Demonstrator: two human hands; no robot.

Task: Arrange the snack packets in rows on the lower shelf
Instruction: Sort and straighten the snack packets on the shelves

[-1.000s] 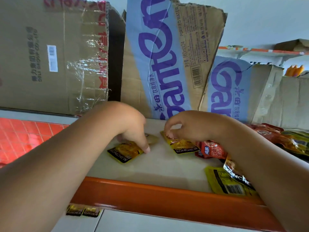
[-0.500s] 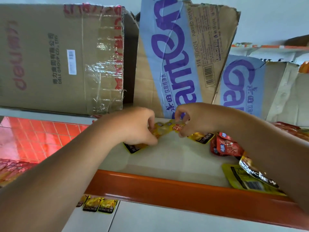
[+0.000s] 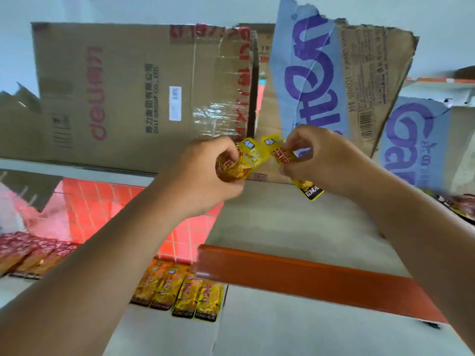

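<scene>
My left hand (image 3: 205, 176) grips a yellow snack packet (image 3: 246, 160) lifted above the upper shelf (image 3: 295, 227). My right hand (image 3: 321, 160) pinches a second yellow packet (image 3: 285, 155), whose black lower end hangs down. The two packets almost touch in the middle of the view. On the lower shelf (image 3: 282, 330) lies a row of several yellow packets (image 3: 180, 289), side by side. A row of red packets (image 3: 30, 255) lies further left on it.
An orange rail (image 3: 308, 278) edges the upper shelf. A brown carton (image 3: 141, 98) and torn blue-printed water cartons (image 3: 334, 80) stand behind my hands. More packets (image 3: 460, 204) lie at the far right. Red floor tiles (image 3: 102, 201) show at the left.
Both hands have lifted their yellow packets off the upper shelf and raised them. The view has dropped, so the rows on the lower shelf now show.
</scene>
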